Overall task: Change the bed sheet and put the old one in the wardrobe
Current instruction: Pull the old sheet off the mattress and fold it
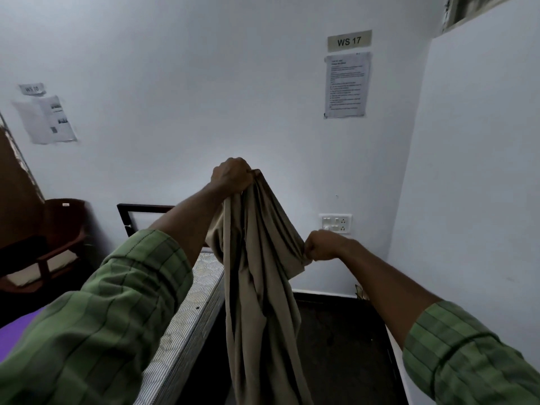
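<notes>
The beige bed sheet (260, 287) hangs almost straight down from the left hand (232, 175), whose grip is closed on a bunched top edge held high. The right hand (321, 245), lower and to the right, pinches another edge, pulling a short slanted span taut. The cloth is soft, matte and deeply pleated, trailing beside the quilted mattress (198, 299) at left.

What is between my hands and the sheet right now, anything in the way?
Nothing. The left hand grips the beige sheet bunched at its top, and the right hand pinches an edge lower down. The sheet hangs beside the mattress. No wardrobe is in view, so that path cannot be judged.
</notes>
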Motion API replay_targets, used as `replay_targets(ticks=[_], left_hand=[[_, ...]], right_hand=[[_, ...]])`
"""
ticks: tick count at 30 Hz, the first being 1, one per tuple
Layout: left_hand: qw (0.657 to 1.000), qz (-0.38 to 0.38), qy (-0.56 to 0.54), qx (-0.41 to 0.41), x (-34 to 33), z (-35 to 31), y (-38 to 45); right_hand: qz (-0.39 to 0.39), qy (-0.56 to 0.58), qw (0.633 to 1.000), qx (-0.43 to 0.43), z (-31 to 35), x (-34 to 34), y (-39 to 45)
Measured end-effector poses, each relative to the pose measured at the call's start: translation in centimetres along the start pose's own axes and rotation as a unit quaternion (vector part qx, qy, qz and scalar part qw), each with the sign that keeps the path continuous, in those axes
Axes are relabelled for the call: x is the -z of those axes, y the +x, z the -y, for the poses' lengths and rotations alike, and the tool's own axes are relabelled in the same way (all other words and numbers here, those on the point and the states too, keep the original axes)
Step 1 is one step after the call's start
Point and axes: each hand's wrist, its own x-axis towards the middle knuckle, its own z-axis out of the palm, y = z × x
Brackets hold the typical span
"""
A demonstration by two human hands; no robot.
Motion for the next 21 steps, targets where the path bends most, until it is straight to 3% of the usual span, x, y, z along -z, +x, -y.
replay_targets(ticks=[3,5,6,7,8,9,10,13,14,16,17,18,19,20,21], left_hand=[[1.0,0.001,0.011,0.018,-0.7,1.3,-0.6],[0.999,0.012,0.037,0.005,-0.7,1.7,-0.9],[0.998,0.025,0.049,-0.006,-0.6,1.8,-0.9],[0.997,0.043,0.055,-0.011,-0.4,2.0,-1.1],[0.996,0.064,0.054,-0.016,-0.4,2.3,-1.2],[0.995,0.087,0.044,-0.017,-0.3,2.8,-1.2],[0.993,0.11,0.028,-0.018,-0.4,3.4,-1.2],[0.983,0.179,-0.033,-0.018,-1.1,4.7,-1.2],[0.979,0.194,-0.059,-0.02,-1.3,4.7,-1.4],[0.972,0.216,-0.087,-0.011,-1.7,4.5,-1.9],[0.97,0.231,-0.081,0.0,-1.9,4.5,-2.0],[0.969,0.241,-0.061,0.012,-2.1,4.5,-1.9],[0.968,0.244,-0.052,0.034,-2.2,4.5,-1.8],[0.971,0.224,-0.044,0.063,-2.5,4.6,-1.5],[0.977,0.179,-0.044,0.107,-3.0,4.8,-1.4]], right_hand=[[-0.11,0.094,0.989,-0.007,0.0,1.1,0.5],[-0.261,0.239,0.932,-0.075,-1.1,1.9,0.4],[-0.344,0.337,0.867,-0.13,-1.8,2.7,0.3],[-0.4,0.468,0.769,-0.171,-2.3,3.6,0.0],[-0.418,0.586,0.669,-0.186,-2.6,4.5,-0.2],[-0.408,0.66,0.606,-0.175,-2.7,5.5,-0.3],[-0.376,0.682,0.607,-0.159,-2.8,6.3,-0.5],[-0.193,0.569,0.795,-0.084,-3.2,8.1,-2.6],[-0.11,0.536,0.835,-0.065,-3.4,8.6,-3.3],[0.045,0.528,0.847,-0.032,-3.4,9.3,-4.4],[0.081,0.53,0.844,-0.025,-3.1,9.8,-4.7],[0.084,0.535,0.84,-0.032,-2.8,10.2,-4.4],[0.038,0.549,0.832,-0.067,-2.5,10.3,-3.8],[-0.067,0.573,0.807,-0.126,-2.2,9.9,-2.9],[-0.203,0.583,0.757,-0.214,-2.0,9.2,-1.9]])
